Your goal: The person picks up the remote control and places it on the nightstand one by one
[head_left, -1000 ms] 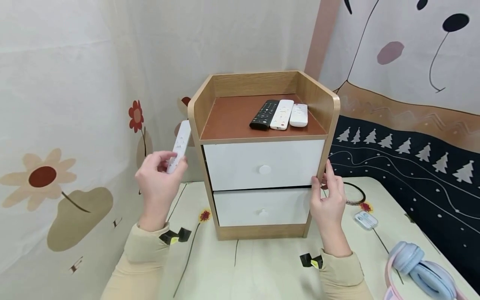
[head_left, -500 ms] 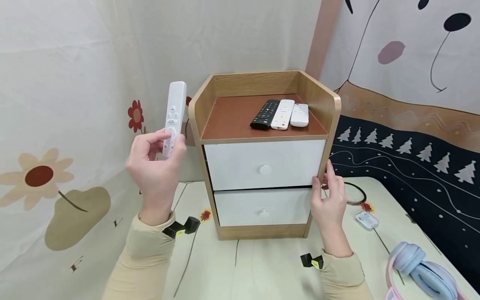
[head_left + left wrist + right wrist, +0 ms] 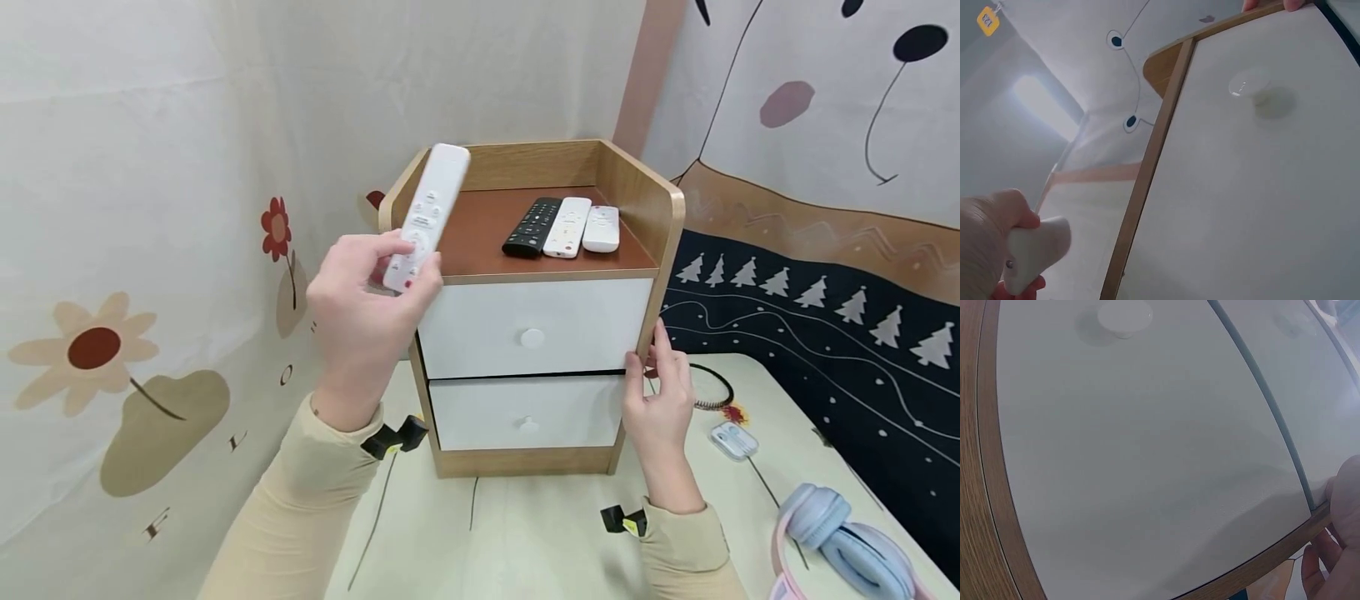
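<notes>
My left hand (image 3: 367, 292) pinches a white remote control (image 3: 442, 185) near its lower end, between thumb and fingers. The remote is tilted, its buttons facing me, in front of the left side of a small wooden drawer cabinet (image 3: 525, 462). In the left wrist view, the remote's rounded end (image 3: 1041, 253) shows beside the cabinet. My right hand (image 3: 660, 408) grips the cabinet's right side edge, thumb at the front and fingers along the side. On the brown top shelf (image 3: 480, 242) lie a black remote (image 3: 532, 227), a white remote (image 3: 567, 227) and a shorter white remote (image 3: 602, 229), side by side.
Two white drawers with round knobs, the upper drawer (image 3: 480, 325) and lower drawer (image 3: 480, 417), front the cabinet. On the table (image 3: 465, 550), to the right, lie an earphone case (image 3: 733, 440), a coiled black cord (image 3: 723, 387) and blue-and-pink headphones (image 3: 847, 533). A patterned curtain hangs behind.
My left hand has raised the white remote from beside the cabinet, then brought it rightward in front of the top shelf's left side. The right hand has stayed at the cabinet's edge.
</notes>
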Demonstrator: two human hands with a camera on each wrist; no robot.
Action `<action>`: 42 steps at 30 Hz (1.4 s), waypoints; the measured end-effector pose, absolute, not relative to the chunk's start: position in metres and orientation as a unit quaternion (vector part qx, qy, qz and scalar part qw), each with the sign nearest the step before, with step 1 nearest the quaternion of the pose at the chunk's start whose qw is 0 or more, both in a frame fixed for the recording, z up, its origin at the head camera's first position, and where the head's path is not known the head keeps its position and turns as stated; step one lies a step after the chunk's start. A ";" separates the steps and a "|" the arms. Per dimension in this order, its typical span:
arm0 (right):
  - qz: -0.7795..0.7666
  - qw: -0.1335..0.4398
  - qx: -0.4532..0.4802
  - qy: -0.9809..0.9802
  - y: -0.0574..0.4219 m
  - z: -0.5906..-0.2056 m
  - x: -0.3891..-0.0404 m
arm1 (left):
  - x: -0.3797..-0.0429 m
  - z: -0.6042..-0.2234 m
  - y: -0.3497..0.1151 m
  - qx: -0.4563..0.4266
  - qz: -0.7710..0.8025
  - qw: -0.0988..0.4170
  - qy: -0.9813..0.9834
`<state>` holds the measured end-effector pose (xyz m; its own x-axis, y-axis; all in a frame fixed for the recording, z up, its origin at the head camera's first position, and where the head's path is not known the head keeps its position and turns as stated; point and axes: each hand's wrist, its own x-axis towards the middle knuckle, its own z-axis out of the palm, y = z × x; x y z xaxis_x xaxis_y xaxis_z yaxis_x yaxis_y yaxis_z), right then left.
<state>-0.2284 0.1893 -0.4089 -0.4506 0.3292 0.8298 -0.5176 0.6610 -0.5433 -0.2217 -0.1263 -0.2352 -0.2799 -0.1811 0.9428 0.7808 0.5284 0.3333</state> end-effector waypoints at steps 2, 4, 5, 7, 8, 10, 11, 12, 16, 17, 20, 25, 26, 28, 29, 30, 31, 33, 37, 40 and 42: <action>0.406 0.522 0.062 -0.748 0.189 -0.409 -0.228 | -0.224 -0.236 -0.121 -0.222 -0.399 0.560 -0.692; 0.405 0.522 0.061 -0.748 0.189 -0.408 -0.228 | -0.226 -0.236 -0.116 -0.218 -0.363 0.562 -0.711; 0.405 0.522 0.061 -0.748 0.189 -0.407 -0.228 | -0.226 -0.236 -0.114 -0.215 -0.348 0.561 -0.720; 0.405 0.521 0.060 -0.749 0.189 -0.407 -0.229 | -0.227 -0.237 -0.110 -0.212 -0.325 0.553 -0.737; 0.405 0.521 0.060 -0.749 0.189 -0.407 -0.229 | -0.228 -0.237 -0.109 -0.210 -0.318 0.548 -0.745; 0.406 0.520 0.059 -0.749 0.189 -0.408 -0.229 | -0.229 -0.238 -0.106 -0.206 -0.306 0.534 -0.761; 0.406 0.521 0.059 -0.749 0.189 -0.408 -0.229 | -0.229 -0.238 -0.104 -0.204 -0.302 0.527 -0.768; 0.406 0.521 0.059 -0.749 0.189 -0.408 -0.230 | -0.230 -0.238 -0.103 -0.203 -0.296 0.521 -0.774; 0.407 0.521 0.059 -0.748 0.189 -0.409 -0.230 | -0.230 -0.236 -0.099 -0.195 -0.281 0.502 -0.794; 0.407 0.520 0.060 -0.749 0.189 -0.408 -0.230 | -0.230 -0.236 -0.098 -0.192 -0.279 0.498 -0.799; 0.408 0.521 0.061 -0.747 0.189 -0.407 -0.230 | -0.229 -0.234 -0.095 -0.180 -0.272 0.480 -0.814; 0.411 0.518 0.057 -0.749 0.189 -0.408 -0.231 | -0.228 -0.233 -0.092 -0.160 -0.262 0.458 -0.834; 0.410 0.515 0.057 -0.750 0.189 -0.409 -0.231 | -0.228 -0.233 -0.092 -0.157 -0.261 0.457 -0.836; 0.411 0.514 0.056 -0.751 0.188 -0.409 -0.231 | -0.228 -0.232 -0.091 -0.152 -0.257 0.456 -0.838; 0.411 0.514 0.056 -0.751 0.188 -0.409 -0.231 | -0.227 -0.232 -0.091 -0.151 -0.255 0.456 -0.839; 0.411 0.515 0.056 -0.750 0.187 -0.409 -0.231 | -0.227 -0.232 -0.091 -0.150 -0.253 0.456 -0.840; 0.412 0.516 0.057 -0.749 0.187 -0.409 -0.231 | -0.227 -0.231 -0.090 -0.150 -0.251 0.456 -0.841; 0.412 0.518 0.057 -0.748 0.187 -0.409 -0.231 | -0.227 -0.231 -0.089 -0.150 -0.245 0.455 -0.843; 0.413 0.514 0.056 -0.750 0.188 -0.409 -0.231 | -0.227 -0.229 -0.086 -0.151 -0.231 0.442 -0.854; 0.414 0.511 0.055 -0.752 0.189 -0.410 -0.232 | -0.227 -0.227 -0.084 -0.157 -0.220 0.426 -0.863; 0.414 0.504 0.053 -0.756 0.189 -0.411 -0.233 | -0.228 -0.225 -0.083 -0.160 -0.215 0.415 -0.870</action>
<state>-0.2328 0.1890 -0.4110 -0.4860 0.3375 0.8062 -0.4981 0.6510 -0.5728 -0.2275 -0.0828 -0.2245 -0.6045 0.0998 0.7903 0.4563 0.8566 0.2409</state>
